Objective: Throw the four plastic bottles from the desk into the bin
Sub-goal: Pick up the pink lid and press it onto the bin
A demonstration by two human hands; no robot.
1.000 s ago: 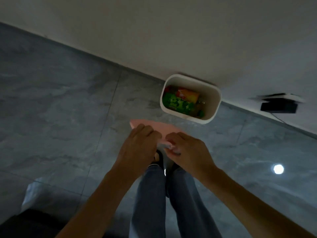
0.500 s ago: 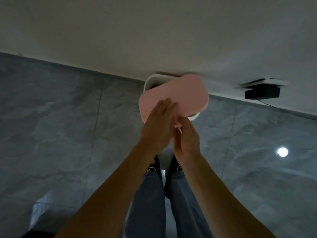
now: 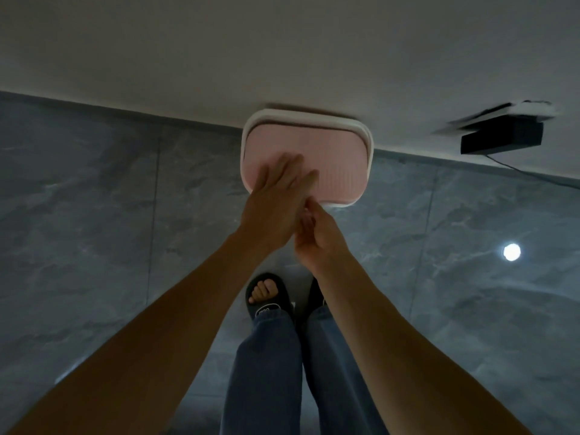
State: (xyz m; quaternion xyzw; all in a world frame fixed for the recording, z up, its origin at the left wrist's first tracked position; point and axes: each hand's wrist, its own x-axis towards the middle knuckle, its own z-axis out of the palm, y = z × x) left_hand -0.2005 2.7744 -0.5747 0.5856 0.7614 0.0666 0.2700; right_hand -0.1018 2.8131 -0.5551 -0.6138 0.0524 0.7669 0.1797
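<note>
Head cam, left to right around the bin (image 3: pixel 369 142): left of it there's just glossy grey marble-look floor tile (image 3: pixel 94 215), then the left hand (image 3: pixel 273 208) lies flat with fingers spread on the matte pink lid (image 3: pixel 332 158), and the right hand (image 3: pixel 317 243) sits just below the lid's near edge, fingers loosely curled, can't tell if it's pinching anything. Bin's a rounded-rectangle white plastic tub against the wall, lid seated inside its rim, probably light and stiff, so grab it by the rim; bottles aren't visible, presumably inside, and right of the bin a black box (image 3: pixel 502 139) sits by the wall.
</note>
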